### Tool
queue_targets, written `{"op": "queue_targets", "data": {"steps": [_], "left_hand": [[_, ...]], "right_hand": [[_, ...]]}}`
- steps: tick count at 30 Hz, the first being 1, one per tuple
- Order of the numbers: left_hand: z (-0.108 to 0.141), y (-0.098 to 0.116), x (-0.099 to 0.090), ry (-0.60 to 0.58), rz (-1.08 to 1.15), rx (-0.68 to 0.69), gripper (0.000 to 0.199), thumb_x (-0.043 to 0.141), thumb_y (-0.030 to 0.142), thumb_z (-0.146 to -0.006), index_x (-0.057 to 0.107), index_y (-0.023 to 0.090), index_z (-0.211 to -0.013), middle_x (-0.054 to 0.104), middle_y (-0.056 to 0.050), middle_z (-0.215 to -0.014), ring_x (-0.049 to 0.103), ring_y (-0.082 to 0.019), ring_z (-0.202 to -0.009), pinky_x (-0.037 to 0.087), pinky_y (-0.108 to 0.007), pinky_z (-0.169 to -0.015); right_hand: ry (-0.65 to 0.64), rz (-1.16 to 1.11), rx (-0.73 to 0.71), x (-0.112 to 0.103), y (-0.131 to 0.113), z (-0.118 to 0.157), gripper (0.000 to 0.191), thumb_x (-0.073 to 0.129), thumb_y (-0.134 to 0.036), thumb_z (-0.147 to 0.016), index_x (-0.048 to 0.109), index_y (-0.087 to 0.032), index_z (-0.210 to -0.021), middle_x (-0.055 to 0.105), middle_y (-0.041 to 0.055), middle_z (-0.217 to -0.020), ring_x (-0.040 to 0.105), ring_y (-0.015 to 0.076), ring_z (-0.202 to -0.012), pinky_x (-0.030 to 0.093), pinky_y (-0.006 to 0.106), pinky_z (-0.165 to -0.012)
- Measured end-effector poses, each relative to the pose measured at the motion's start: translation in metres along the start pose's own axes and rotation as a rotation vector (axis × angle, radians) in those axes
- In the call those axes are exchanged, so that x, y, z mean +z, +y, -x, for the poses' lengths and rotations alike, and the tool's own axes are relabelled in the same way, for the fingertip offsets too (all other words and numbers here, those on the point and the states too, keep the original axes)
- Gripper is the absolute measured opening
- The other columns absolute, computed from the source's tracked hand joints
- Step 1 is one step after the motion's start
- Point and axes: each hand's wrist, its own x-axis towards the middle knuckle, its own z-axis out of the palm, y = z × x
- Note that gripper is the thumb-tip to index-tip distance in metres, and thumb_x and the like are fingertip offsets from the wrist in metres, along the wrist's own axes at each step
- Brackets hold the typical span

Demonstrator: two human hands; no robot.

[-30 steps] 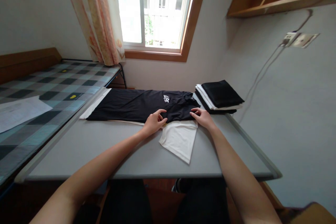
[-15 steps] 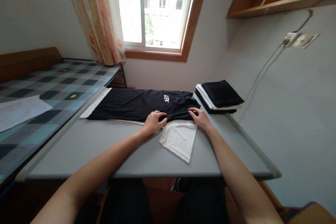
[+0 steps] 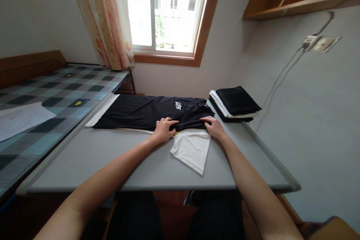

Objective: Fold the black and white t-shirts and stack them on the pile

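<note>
While my left hand [image 3: 163, 130] and right hand [image 3: 214, 126] rest on the black shirt [image 3: 140, 111] — fingers loosely curled, any pinch unclear — it lies flat on the bench [image 3: 98, 161], over white cloth [image 3: 192, 148], beside the pile [image 3: 236, 103].

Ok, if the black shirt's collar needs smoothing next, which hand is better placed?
Probably the right hand: its fingers are at the black shirt's near edge, close to the collar. The left hand is farther off, nearer the shirt's middle.
</note>
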Motion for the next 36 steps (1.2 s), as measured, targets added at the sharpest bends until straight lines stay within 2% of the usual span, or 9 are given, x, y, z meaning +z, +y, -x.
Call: {"op": "queue_targets", "data": {"steps": [4,8,12,17,24,26,28,32,36], "left_hand": [[0.001,0.002,0.000,-0.003,-0.028,-0.004,0.043,0.060,0.027,-0.082,0.064,0.026,-0.125,0.060,-0.008,-0.128,0.051,-0.029,-0.114,0.038,-0.043,-0.093],[0.005,0.006,-0.002,0.069,-0.066,-0.015,0.045,0.060,0.030,-0.082,0.062,0.025,-0.127,0.059,-0.007,-0.128,0.052,-0.028,-0.113,0.037,-0.042,-0.093],[0.007,0.009,-0.003,0.095,-0.108,-0.059,0.039,0.061,0.033,-0.081,0.067,0.023,-0.118,0.064,-0.008,-0.120,0.052,-0.029,-0.109,0.035,-0.044,-0.091],[0.007,0.009,-0.003,0.094,-0.122,-0.071,0.035,0.062,0.035,-0.080,0.070,0.025,-0.112,0.065,-0.007,-0.116,0.052,-0.029,-0.107,0.035,-0.043,-0.090],[0.008,0.007,-0.003,0.110,-0.101,-0.054,0.041,0.063,0.034,-0.079,0.068,0.024,-0.117,0.060,-0.010,-0.125,0.049,-0.031,-0.112,0.036,-0.045,-0.092],[0.008,0.006,-0.003,0.154,-0.093,0.000,0.043,0.064,0.031,-0.078,0.066,0.024,-0.121,0.055,-0.010,-0.132,0.045,-0.032,-0.120,0.035,-0.045,-0.096],[0.008,0.005,-0.004,0.146,-0.076,0.126,0.041,0.061,0.023,-0.079,0.067,0.026,-0.120,0.055,-0.008,-0.134,0.043,-0.029,-0.126,0.032,-0.044,-0.100],[0.010,0.006,-0.004,-0.009,-0.048,0.384,0.039,0.049,0.014,-0.087,0.066,0.027,-0.119,0.059,-0.005,-0.134,0.047,-0.023,-0.127,0.027,-0.042,-0.105],[0.012,0.009,-0.004,-0.001,-0.038,0.354,0.035,0.050,0.028,-0.093,0.061,0.025,-0.126,0.058,-0.007,-0.136,0.050,-0.024,-0.125,0.030,-0.043,-0.105]], "right_hand": [[0.008,0.010,0.004,0.002,-0.001,0.000,0.038,0.047,-0.011,-0.076,0.077,-0.023,-0.096,0.071,0.0067,-0.103,0.065,0.0224,-0.098,0.048,0.039,-0.097],[0.042,0.018,-0.006,0.003,-0.002,-0.001,0.041,0.045,-0.011,-0.078,0.074,-0.021,-0.106,0.068,0.0086,-0.110,0.063,0.0231,-0.104,0.046,0.039,-0.101],[0.052,0.054,0.020,0.004,0.001,-0.001,0.041,0.048,-0.013,-0.079,0.071,-0.018,-0.112,0.068,0.0110,-0.111,0.063,0.0242,-0.106,0.045,0.040,-0.102],[0.077,0.082,0.043,0.004,0.006,-0.001,0.034,0.054,-0.020,-0.079,0.071,-0.020,-0.108,0.070,0.0103,-0.110,0.064,0.0249,-0.101,0.048,0.042,-0.097],[0.152,0.030,0.114,0.000,0.012,-0.003,0.023,0.057,-0.030,-0.079,0.073,-0.021,-0.093,0.074,0.0091,-0.093,0.067,0.0253,-0.085,0.051,0.041,-0.085],[0.166,-0.020,0.112,0.000,0.012,-0.004,0.023,0.057,-0.032,-0.078,0.073,-0.019,-0.089,0.074,0.0102,-0.092,0.067,0.0253,-0.083,0.052,0.040,-0.083],[0.176,-0.044,0.109,0.002,0.011,-0.005,0.024,0.057,-0.034,-0.077,0.073,-0.019,-0.088,0.074,0.0105,-0.091,0.067,0.0251,-0.082,0.051,0.040,-0.082],[0.195,-0.035,0.108,0.003,0.010,-0.007,0.025,0.057,-0.035,-0.076,0.073,-0.020,-0.087,0.074,0.0099,-0.089,0.066,0.0247,-0.081,0.051,0.039,-0.081],[0.189,-0.001,0.119,0.003,0.010,-0.006,0.028,0.055,-0.036,-0.078,0.073,-0.018,-0.091,0.073,0.0105,-0.087,0.066,0.0253,-0.080,0.051,0.039,-0.080]]}}
